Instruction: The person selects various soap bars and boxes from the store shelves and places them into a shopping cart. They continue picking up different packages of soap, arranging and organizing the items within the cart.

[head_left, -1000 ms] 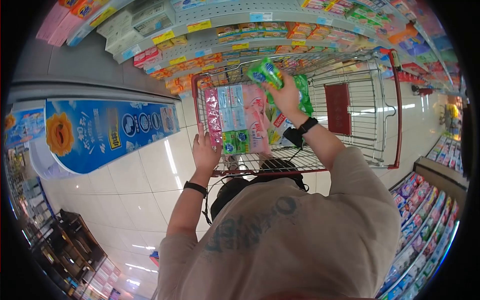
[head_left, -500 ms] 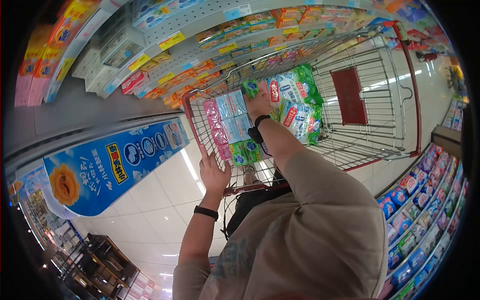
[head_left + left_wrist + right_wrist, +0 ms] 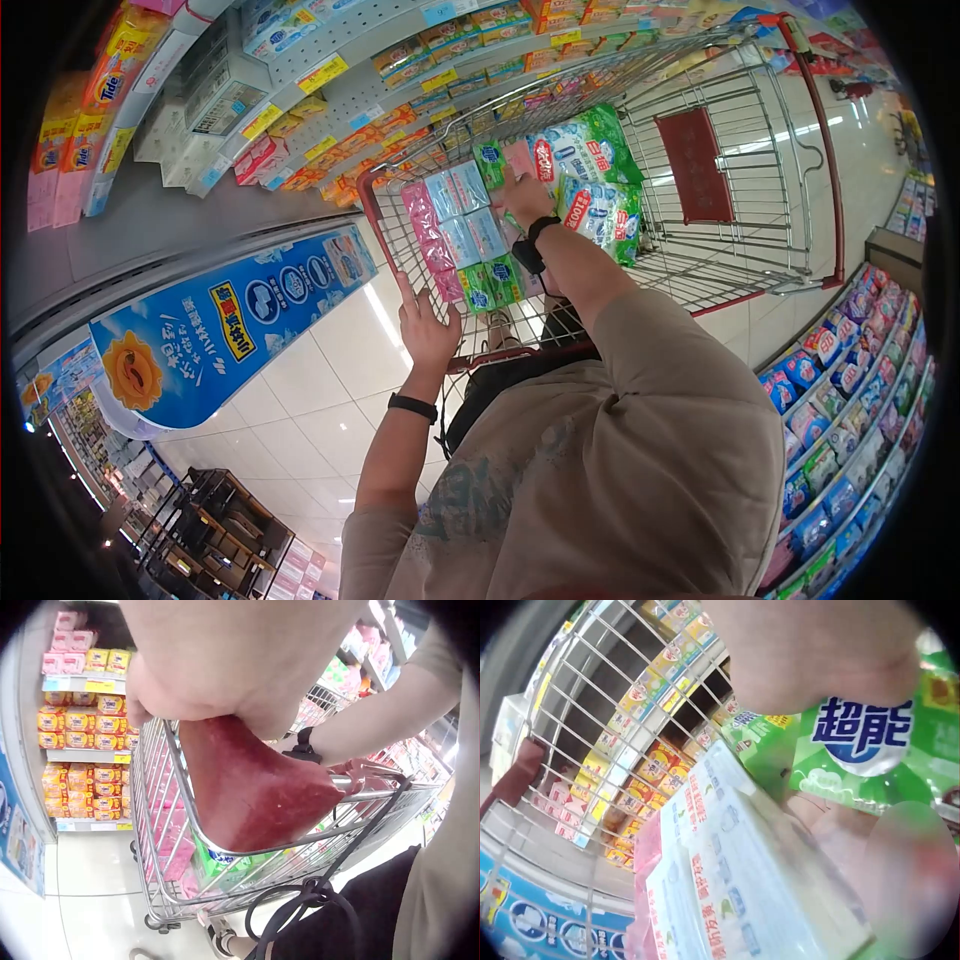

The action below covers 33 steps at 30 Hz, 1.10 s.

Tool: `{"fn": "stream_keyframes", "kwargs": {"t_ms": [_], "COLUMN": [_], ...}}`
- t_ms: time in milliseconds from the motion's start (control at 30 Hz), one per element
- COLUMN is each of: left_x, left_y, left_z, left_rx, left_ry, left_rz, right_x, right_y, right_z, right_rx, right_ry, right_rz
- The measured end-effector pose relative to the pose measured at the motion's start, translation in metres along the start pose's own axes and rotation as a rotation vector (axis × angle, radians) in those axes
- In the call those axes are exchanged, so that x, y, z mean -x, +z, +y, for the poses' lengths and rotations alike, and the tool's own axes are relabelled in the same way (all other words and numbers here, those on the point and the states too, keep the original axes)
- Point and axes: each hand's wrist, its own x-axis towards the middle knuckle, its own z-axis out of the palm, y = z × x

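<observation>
In the head view, my left hand (image 3: pixel 430 335) rests at the cart's red corner, fingers spread and mostly straight. In the left wrist view its palm lies over the red corner piece (image 3: pixel 251 791). My right hand (image 3: pixel 525 200) is inside the cart, fingers curled at a green pack (image 3: pixel 488 160). The right wrist view has this hand (image 3: pixel 825 656) over green packaging (image 3: pixel 855 750) with a blue logo; its fingertips are hidden. Beside it stand light-blue-and-white packs (image 3: pixel 465 210), with pink packs (image 3: pixel 430 235) along the cart's end and more green packs (image 3: pixel 490 285) nearer me.
Large green-and-white bags (image 3: pixel 590 175) lie on the other side of my right hand. Shelves of boxed goods (image 3: pixel 400 60) run behind the cart. A blue display panel (image 3: pixel 230 325) stands at left, and shelves of bagged products (image 3: pixel 840 400) at right.
My right hand has lowered the green pack into the cart, beside the light-blue packs, then shifted slightly toward me. My left hand stays at the cart's corner. The view has shifted.
</observation>
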Motion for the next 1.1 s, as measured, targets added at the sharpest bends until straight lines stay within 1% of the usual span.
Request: {"fn": "stream_keyframes", "kwargs": {"t_ms": [100, 200, 233, 333, 400, 533, 567, 600, 633, 733, 833, 867, 933, 967, 1033, 1100], "left_x": [-0.001, 0.001, 0.000, -0.001, 0.001, 0.004, 0.005, 0.003, 0.001, 0.000, 0.001, 0.004, 0.002, 0.002, 0.005, 0.012], "left_y": [0.003, 0.002, 0.003, 0.003, 0.003, 0.010, 0.009, 0.008, 0.007, 0.003, -0.001, -0.002, -0.006, -0.004, -0.002, -0.013], "left_z": [0.003, 0.001, 0.003, 0.004, 0.004, -0.003, -0.002, -0.001, -0.001, 0.002, 0.001, 0.001, 0.005, 0.005, 0.000, 0.010], "left_rx": [0.004, 0.021, 0.035, 0.016, 0.031, 0.050, 0.052, 0.053, 0.061, 0.080, 0.079, 0.075, 0.074, 0.067, 0.045, 0.157], "left_ry": [-0.027, -0.024, -0.015, -0.032, -0.027, -0.019, -0.015, -0.011, -0.021, -0.042, -0.041, -0.047, -0.043, -0.015, 0.032, -0.005], "left_rz": [-0.025, -0.021, -0.012, -0.017, -0.014, 0.007, 0.007, 0.009, -0.008, -0.053, -0.070, -0.078, -0.089, -0.071, -0.039, 0.042], "right_x": [0.003, -0.014, -0.012, 0.017, 0.008, -0.020, -0.013, -0.034, -0.030, -0.019, -0.023, -0.022, -0.007, 0.006, 0.042, 0.068], "right_y": [-0.003, 0.009, 0.012, 0.003, -0.001, 0.029, 0.023, 0.047, 0.039, 0.008, -0.024, -0.035, -0.079, -0.096, -0.149, -0.193], "right_z": [-0.006, -0.012, -0.021, -0.033, -0.014, 0.038, 0.037, 0.051, 0.050, 0.051, 0.040, 0.041, 0.045, 0.055, 0.065, 0.090], "right_rx": [-0.030, -0.226, -0.155, -0.067, -0.177, -0.260, -0.243, -0.068, 0.063, -0.087, 0.076, 0.066, 0.041, 0.000, -0.061, -0.156], "right_ry": [0.004, 0.085, 0.166, 0.246, 0.123, -0.130, -0.143, -0.251, -0.286, -0.343, -0.414, -0.418, -0.424, -0.492, -0.425, -0.324], "right_rz": [0.129, 0.014, 0.055, 0.094, -0.090, -0.166, -0.169, -0.075, -0.110, -0.237, -0.327, -0.295, -0.215, 0.014, 0.098, 0.149]}}
